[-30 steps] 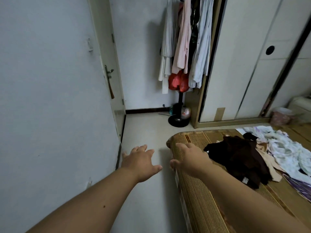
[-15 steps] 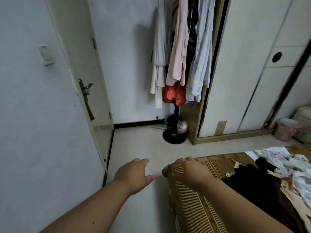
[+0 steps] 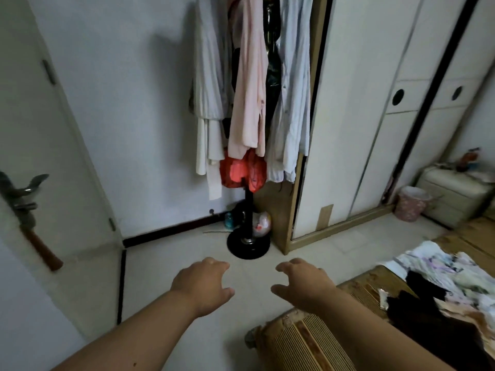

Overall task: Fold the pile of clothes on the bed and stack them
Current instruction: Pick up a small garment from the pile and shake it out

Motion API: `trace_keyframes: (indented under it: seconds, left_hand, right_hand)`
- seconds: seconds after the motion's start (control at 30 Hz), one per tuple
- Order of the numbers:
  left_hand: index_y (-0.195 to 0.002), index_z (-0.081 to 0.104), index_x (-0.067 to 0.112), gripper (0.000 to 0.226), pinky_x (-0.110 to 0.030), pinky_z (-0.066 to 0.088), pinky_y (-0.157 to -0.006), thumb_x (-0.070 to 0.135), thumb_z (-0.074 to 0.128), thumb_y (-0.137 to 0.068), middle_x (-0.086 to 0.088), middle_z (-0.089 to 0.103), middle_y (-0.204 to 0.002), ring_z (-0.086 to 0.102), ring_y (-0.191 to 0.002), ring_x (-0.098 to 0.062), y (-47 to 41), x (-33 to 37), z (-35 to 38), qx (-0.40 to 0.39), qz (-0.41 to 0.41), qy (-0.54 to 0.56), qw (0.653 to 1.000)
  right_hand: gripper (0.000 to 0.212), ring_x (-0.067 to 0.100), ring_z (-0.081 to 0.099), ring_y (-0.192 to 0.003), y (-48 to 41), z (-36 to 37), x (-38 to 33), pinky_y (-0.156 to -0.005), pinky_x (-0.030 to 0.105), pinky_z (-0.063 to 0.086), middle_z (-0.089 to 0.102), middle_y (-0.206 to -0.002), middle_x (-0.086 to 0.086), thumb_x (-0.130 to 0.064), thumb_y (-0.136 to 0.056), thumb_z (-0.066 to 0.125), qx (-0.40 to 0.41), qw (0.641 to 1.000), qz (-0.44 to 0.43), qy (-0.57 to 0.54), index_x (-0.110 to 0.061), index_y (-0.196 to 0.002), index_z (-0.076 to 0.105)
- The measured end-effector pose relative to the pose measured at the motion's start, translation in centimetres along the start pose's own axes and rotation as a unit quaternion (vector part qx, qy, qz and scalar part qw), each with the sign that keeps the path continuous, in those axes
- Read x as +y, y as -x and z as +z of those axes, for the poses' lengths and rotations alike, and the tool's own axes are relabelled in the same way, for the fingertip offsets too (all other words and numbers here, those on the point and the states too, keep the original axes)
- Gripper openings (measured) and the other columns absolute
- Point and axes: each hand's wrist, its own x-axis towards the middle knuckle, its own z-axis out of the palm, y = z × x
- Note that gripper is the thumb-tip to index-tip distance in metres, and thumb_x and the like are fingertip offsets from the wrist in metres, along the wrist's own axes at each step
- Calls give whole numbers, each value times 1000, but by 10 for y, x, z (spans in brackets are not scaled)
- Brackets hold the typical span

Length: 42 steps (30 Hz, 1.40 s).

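The pile of clothes lies on the bed at the lower right: a dark brown garment [image 3: 428,317] in front and a white patterned one [image 3: 442,269] behind it. The bed [image 3: 302,341] carries a woven bamboo mat; only its near corner shows. My left hand [image 3: 203,285] hovers over the floor, fingers loosely bent, holding nothing. My right hand [image 3: 302,282] hangs in the air beyond the bed's corner, fingers loosely curled and empty, well left of the clothes.
A coat stand [image 3: 247,242] with hanging clothes [image 3: 249,89] stands ahead by the wall. A white sliding wardrobe [image 3: 375,116] fills the right. A door with a handle [image 3: 24,194] is at the left. A pink bin [image 3: 412,203] and a white cabinet [image 3: 452,194] sit far right.
The view has swung up and left, so the bed and clothes slid toward the lower right. My right hand has lifted off the bed's corner into the air; both hands stay empty.
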Motion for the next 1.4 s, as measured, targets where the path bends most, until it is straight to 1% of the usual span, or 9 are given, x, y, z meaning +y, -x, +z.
trace_keyframes:
  seconds: [0.2,0.43,0.53,0.7,0.87,1.07,1.2,1.33,1.4]
  left_hand:
    - [-146,34,33,69,-34,40,-103,59,51,-84,3,39,-148,43,-130,-19,-118,-18,-28,-18,78,-29,996]
    - [-144,39,31,67,-35,42,-101,58,53,-84,4,41,-145,45,-127,-19,-279,8,-36,-60,163,-60,983]
    - [-135,47,28,59,-38,45,-97,57,54,-84,1,46,-137,50,-120,-21,-353,33,-48,-73,197,-86,974]
    - [-140,41,30,62,-40,40,-100,56,52,-85,-1,43,-142,44,-127,-25,-454,95,-65,-70,282,-133,948]
    - [-134,46,31,60,-39,43,-98,59,51,-81,0,48,-137,50,-122,-23,-525,159,-64,-91,361,-137,918]
    - [-144,35,35,70,-36,39,-103,62,48,-81,2,41,-145,44,-128,-21,-594,238,-43,-128,461,-167,862]
    - [-146,34,34,68,-31,36,-105,59,49,-84,4,37,-150,39,-134,-18,-640,283,-18,-162,533,-186,810]
    - [-145,34,35,67,-31,35,-107,59,50,-85,4,36,-150,37,-136,-17,-679,311,7,-218,581,-224,752]
    - [-145,35,34,66,-33,36,-107,58,50,-85,3,37,-149,38,-135,-18,-692,328,15,-224,600,-233,732]
  right_hand:
    - [56,20,51,-121,-86,-7,10,-103,41,42,47,-140,1,-53,-90,54,12,997,75,-32,-31,-140,42]
    - [57,21,54,-116,-208,-15,79,-99,40,43,50,-138,0,-57,-87,55,41,987,151,-46,-32,-138,44]
    - [56,23,53,-118,-256,-28,118,-101,43,40,50,-137,1,-56,-88,54,45,981,181,-43,-32,-138,44]
    - [54,25,51,-119,-304,-60,181,-102,48,37,50,-137,3,-53,-89,54,45,974,222,15,-30,-137,44]
    - [56,27,52,-118,-316,-78,230,-99,48,38,48,-138,2,-56,-88,53,55,952,300,-15,-31,-137,44]
    - [57,29,54,-116,-313,-84,285,-96,41,40,50,-130,3,-58,-83,54,79,892,437,-81,-31,-133,48]
    - [46,26,54,-115,-321,-80,315,-87,38,44,52,-124,2,-56,-81,56,104,838,516,-146,-30,-119,54]
    - [58,26,52,-119,-326,-55,321,-93,43,44,49,-131,3,-58,-85,53,93,768,600,-203,-33,-137,42]
    - [57,25,50,-120,-324,-46,321,-97,44,42,48,-133,2,-58,-86,52,84,735,634,-224,-36,-137,42]
